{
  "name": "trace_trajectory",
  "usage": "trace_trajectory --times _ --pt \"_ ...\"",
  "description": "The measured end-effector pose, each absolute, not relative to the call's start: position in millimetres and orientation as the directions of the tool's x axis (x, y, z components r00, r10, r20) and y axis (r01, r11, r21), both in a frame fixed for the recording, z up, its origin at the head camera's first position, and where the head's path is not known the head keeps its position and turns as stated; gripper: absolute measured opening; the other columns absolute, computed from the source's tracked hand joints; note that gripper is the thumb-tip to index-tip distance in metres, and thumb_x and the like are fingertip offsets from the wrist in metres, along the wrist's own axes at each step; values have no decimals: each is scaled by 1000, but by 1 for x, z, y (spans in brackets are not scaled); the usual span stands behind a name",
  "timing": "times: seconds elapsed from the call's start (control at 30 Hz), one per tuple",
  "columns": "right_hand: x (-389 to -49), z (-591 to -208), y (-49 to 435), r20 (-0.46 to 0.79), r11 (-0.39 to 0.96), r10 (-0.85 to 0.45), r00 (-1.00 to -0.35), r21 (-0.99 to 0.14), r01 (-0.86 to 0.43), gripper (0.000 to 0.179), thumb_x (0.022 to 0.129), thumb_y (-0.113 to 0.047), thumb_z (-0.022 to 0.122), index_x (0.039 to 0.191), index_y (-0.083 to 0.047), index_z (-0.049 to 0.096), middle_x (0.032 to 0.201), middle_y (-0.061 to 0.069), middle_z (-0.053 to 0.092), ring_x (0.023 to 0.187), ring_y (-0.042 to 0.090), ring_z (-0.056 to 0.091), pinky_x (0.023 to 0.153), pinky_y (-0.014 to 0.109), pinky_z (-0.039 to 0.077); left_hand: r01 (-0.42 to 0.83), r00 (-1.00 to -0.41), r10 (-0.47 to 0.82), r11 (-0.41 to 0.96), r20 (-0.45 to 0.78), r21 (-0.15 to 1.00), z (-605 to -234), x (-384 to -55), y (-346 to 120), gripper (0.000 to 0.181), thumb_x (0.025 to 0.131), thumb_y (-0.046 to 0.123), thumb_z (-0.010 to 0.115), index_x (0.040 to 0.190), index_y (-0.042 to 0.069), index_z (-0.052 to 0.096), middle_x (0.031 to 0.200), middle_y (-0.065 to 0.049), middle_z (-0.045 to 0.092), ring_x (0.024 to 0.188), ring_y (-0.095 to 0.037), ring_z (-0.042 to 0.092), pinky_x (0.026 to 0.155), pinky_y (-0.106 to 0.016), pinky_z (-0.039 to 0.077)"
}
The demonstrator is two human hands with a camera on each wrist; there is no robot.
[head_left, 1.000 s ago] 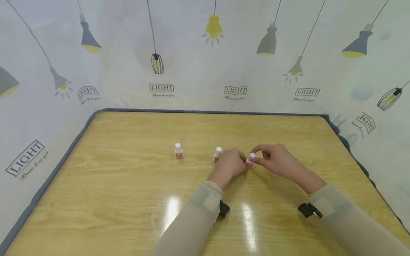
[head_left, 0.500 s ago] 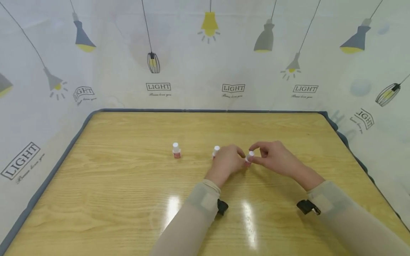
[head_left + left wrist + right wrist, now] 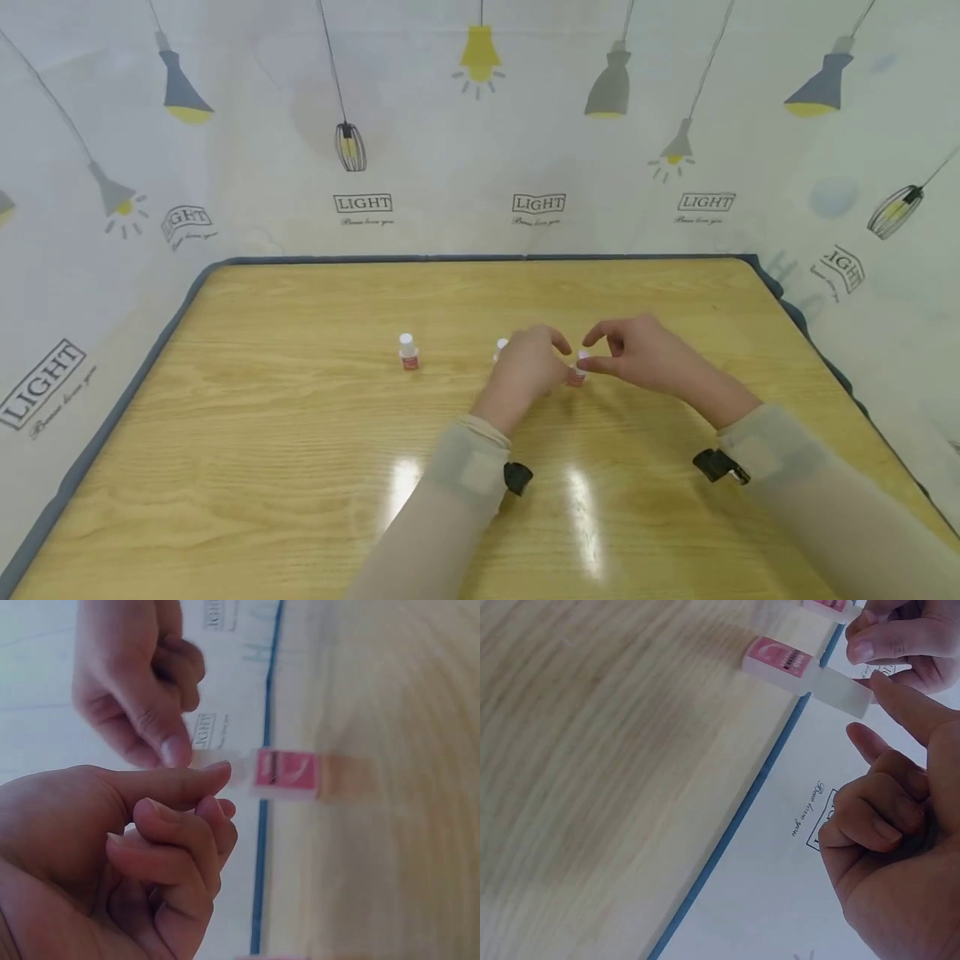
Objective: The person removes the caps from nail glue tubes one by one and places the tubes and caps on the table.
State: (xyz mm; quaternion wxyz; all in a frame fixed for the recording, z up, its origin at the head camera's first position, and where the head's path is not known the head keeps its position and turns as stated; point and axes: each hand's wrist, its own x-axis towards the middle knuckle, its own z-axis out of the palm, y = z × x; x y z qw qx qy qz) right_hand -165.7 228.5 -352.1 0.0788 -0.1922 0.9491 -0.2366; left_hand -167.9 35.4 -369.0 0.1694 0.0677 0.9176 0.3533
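A small white bottle with a white cap and a pink label (image 3: 577, 377) stands upright on the table between my two hands. My right hand (image 3: 645, 354) is beside its cap, thumb tip right at it and index finger spread away. In the right wrist view the cap (image 3: 843, 691) shows outside any pinch. My left hand (image 3: 525, 367) hovers on the bottle's other side, thumb and index parted, with nothing between them. A second, similar bottle (image 3: 501, 346) is mostly hidden behind my left hand. Farther left stands a third one (image 3: 408, 354).
The wooden table (image 3: 285, 433) has a dark blue edging (image 3: 375, 258) along its far side and flanks. Behind it rises a pale wall covering (image 3: 435, 167) printed with lamps and words. Light glares off the tabletop near my left forearm (image 3: 435, 517).
The right thumb and index finger have parted from the cap they were at, and that hand has lifted slightly. The left fingers have also spread and risen from the bottle. The head view has shifted slightly.
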Motion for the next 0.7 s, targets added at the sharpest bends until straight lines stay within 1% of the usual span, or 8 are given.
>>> trace_trajectory --times 0.03,0.13,0.2,0.3,0.47,0.57,0.63,0.7 --pt "-165 -354 229 -61 817 -403 -913 -474 -328 30 95 -33 82 114 -10 79 61 -4 45 55 11 36 55 27 33 17 -932 251 751 -262 660 -372 -167 38 36 93 31 85 126 20 77 129 -5 77 95 -22 75 97 -54 56" --pt "-164 -357 229 -50 815 -410 -911 -469 -341 24 95 -31 82 109 -11 80 60 -4 44 55 11 36 55 26 32 64 -933 267 786 -243 615 -379 -165 45 30 95 32 81 123 22 79 127 -2 78 104 -22 71 105 -61 50" --pt "-164 -358 229 -41 809 -419 -907 -469 -353 21 96 -30 81 107 -12 80 59 -5 43 54 10 35 55 26 31 88 -934 277 790 -225 607 -383 -164 47 24 97 29 79 120 20 80 122 -2 80 98 -22 71 102 -56 54" --pt "-163 -359 230 -33 799 -436 -899 -474 -370 18 97 -27 80 109 -13 80 59 -6 42 54 9 33 56 25 30 106 -940 276 798 -203 594 -388 -163 49 22 98 28 77 118 20 82 118 -1 81 93 -19 69 96 -48 56" --pt "-163 -357 232 -31 783 -466 -884 -480 -396 18 101 -21 75 116 -12 78 60 -5 43 52 8 32 56 25 31 89 -940 270 786 -209 612 -390 -165 49 29 98 28 79 126 20 80 127 -1 79 100 -18 69 95 -40 57" --pt "-163 -354 233 -7 770 -484 -875 -479 -422 17 103 -18 72 118 -12 77 61 -5 45 51 7 32 56 25 33 76 -941 259 789 -217 609 -391 -166 49 31 97 29 79 128 21 79 130 0 78 104 -19 70 99 -43 54" --pt "-163 -352 233 19 758 -491 -871 -484 -437 17 104 -17 70 118 -11 76 61 -5 46 50 7 33 57 26 34 69 -943 250 794 -219 604 -392 -167 50 31 97 30 80 127 21 79 130 1 78 106 -19 70 104 -48 50" --pt "-163 -350 233 37 753 -484 -874 -492 -437 16 105 -18 69 117 -11 75 62 -5 46 49 6 32 56 26 34 64 -944 244 795 -221 604 -392 -168 50 32 97 30 80 127 22 79 129 2 78 105 -19 70 105 -50 48"
